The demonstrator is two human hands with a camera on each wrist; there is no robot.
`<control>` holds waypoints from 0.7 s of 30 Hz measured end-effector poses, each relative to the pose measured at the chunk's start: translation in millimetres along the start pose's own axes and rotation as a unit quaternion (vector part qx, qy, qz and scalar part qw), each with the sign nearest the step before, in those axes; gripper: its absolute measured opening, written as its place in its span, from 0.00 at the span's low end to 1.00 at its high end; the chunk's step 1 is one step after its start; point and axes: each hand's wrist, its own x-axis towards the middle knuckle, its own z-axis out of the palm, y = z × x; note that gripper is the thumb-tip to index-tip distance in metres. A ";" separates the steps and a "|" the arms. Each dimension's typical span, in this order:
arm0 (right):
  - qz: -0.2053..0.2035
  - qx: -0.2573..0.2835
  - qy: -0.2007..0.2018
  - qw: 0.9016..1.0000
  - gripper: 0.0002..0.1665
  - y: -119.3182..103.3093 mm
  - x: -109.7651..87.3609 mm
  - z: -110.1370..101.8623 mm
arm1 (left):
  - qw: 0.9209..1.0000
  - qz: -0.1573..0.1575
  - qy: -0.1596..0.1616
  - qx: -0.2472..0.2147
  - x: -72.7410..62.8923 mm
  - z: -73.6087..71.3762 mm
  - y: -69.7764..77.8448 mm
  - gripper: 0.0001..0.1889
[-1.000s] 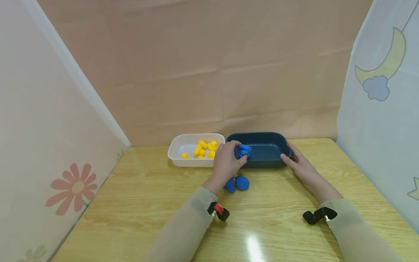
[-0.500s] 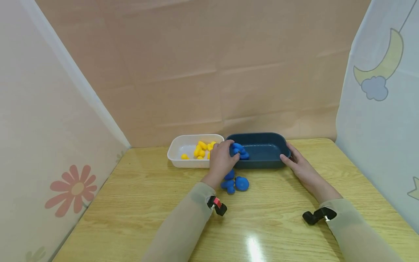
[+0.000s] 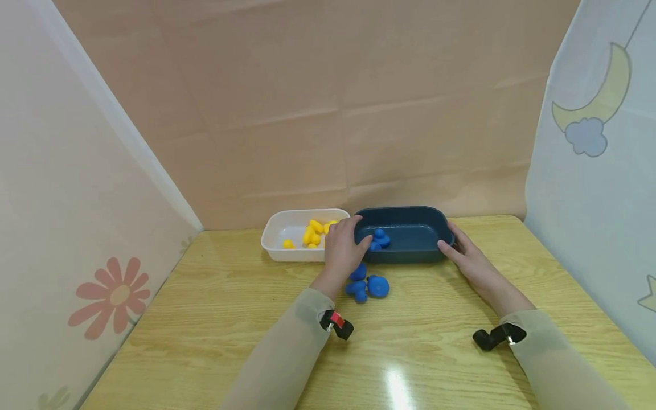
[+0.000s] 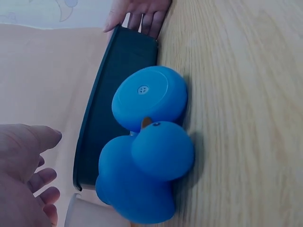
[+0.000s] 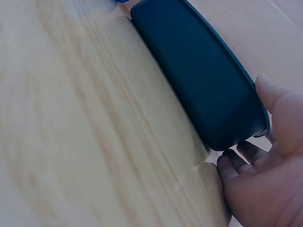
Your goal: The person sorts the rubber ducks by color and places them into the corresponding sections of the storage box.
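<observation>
My left hand (image 3: pixel 342 247) is over the left end of the dark teal bin (image 3: pixel 417 234), its fingers apart and nothing between them. Blue rubber ducks (image 3: pixel 380 239) lie inside that bin, beside the thumb. At the bin's right end my right hand (image 3: pixel 474 262) holds on, thumb at the rim and fingers against the outer wall (image 5: pixel 213 113). Several blue ducks sit on the table in front: one rests on its side with its round base (image 3: pixel 378 286) showing, and another duck (image 4: pixel 132 179) stands close to it in the left wrist view.
A white bin (image 3: pixel 279 228) with several yellow ducks (image 3: pixel 311 234) stands against the left side of the dark bin. Behind both bins rises a beige cloth backdrop (image 3: pixel 287 114). Printed white cloths (image 3: pixel 579 182) flank the wooden table (image 3: pixel 425 341).
My left hand has let go of the blue ducks inside the dark bin and drawn slightly left. My right hand has stayed at the bin's right end.
</observation>
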 end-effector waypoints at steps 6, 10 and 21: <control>0.003 -0.005 0.003 1.000 0.56 -1.7 -1.4 -1.2 | 1.000 0.014 0.006 -0.019 -10.1 -6.5 -1.9 0.31; 0.003 -0.007 0.004 1.000 0.56 -2.6 -1.9 -2.0 | 0.999 0.025 0.002 -0.032 -18.7 -13.9 -2.4 0.30; 0.001 -0.006 0.003 1.000 0.55 -3.0 -3.7 -2.5 | 0.996 0.077 -0.020 -0.037 -38.5 -29.4 -9.2 0.27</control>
